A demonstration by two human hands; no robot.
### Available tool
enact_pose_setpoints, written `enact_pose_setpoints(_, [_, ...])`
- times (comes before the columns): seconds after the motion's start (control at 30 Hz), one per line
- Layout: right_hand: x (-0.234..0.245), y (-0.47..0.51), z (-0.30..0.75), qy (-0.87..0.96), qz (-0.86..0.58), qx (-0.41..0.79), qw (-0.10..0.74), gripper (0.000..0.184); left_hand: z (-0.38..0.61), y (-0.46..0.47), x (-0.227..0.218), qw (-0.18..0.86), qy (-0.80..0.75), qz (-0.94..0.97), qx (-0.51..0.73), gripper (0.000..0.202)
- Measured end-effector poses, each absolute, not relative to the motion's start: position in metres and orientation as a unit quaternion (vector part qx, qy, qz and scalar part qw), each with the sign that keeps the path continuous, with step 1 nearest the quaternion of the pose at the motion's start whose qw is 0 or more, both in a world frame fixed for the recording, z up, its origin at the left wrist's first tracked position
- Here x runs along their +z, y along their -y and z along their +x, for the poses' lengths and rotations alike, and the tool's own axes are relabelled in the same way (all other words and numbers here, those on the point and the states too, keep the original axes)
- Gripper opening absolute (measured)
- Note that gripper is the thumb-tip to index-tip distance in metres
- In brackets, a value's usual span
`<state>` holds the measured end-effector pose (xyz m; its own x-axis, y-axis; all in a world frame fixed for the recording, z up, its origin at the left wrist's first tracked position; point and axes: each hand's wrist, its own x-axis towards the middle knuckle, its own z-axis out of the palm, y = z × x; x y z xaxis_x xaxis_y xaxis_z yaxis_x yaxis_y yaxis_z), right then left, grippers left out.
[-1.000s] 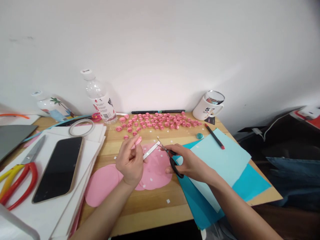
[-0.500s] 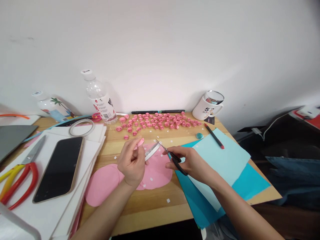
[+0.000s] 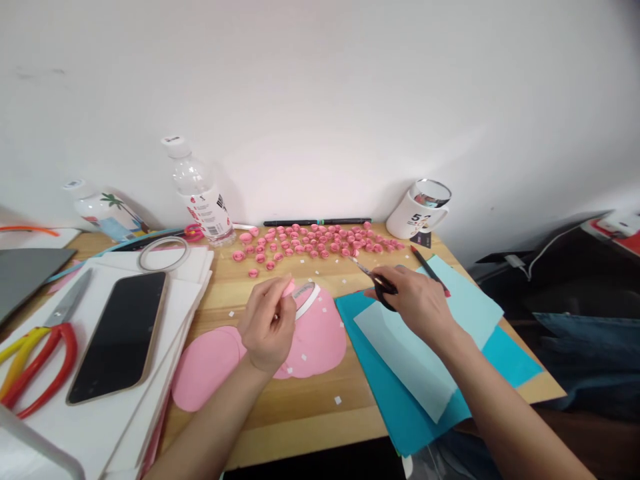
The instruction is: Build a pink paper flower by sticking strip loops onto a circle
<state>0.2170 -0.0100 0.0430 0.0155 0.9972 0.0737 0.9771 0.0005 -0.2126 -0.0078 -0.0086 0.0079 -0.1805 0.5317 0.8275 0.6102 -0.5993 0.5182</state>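
My left hand (image 3: pixel 267 323) is closed, pinching a small piece of pink paper (image 3: pixel 289 288) near its fingertips. A roll of white double-sided tape (image 3: pixel 314 297) is held in that same hand and sticks out to its right. Below it lie flat pink paper sheets (image 3: pixel 320 340) with rounded edges. Black-handled scissors (image 3: pixel 384 292) are gripped in my right hand (image 3: pixel 423 300), above the blue paper, their blades pointing up and left. Behind both hands several small rolled pink paper pieces (image 3: pixel 315 241) are spread on the table.
Blue paper sheets (image 3: pixel 390 400) lie at right with a dark red-tipped pencil (image 3: pixel 429 268). A white mug (image 3: pixel 413 217) and a clear bottle (image 3: pixel 203 193) stand by the wall. At left, a phone (image 3: pixel 120 333) and red-yellow scissors (image 3: pixel 45 360) rest on white paper.
My right hand has moved right with the scissors, away from the tape roll. My left hand stays nearly in place, with the tape roll turned slightly. A pale blue sheet's edge has shifted left.
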Motion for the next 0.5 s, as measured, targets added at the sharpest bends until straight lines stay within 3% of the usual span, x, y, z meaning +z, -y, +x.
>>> enact_pose_setpoints(0.13, [0.038,0.013,0.225,0.745,-0.659,0.104,-0.025,0.038,-0.006,0.003,0.002,0.095,0.392,-0.736,-0.545,0.025])
enact_pose_setpoints(0.27, [0.037,0.018,0.23,0.772,-0.62,0.133,-0.028,0.057,-0.003,0.004,-0.004,-0.008,0.381,-0.801,-0.462,0.026])
enact_pose_setpoints(0.33, [0.039,0.016,0.232,0.776,-0.614,0.144,-0.018,0.053,-0.001,0.006,-0.003,-0.08,0.388,-0.795,-0.459,0.026])
enact_pose_setpoints(0.5, [0.035,0.001,0.226,0.741,-0.66,0.105,0.07,0.015,0.004,0.008,0.005,-0.243,0.406,-0.728,-0.496,0.025])
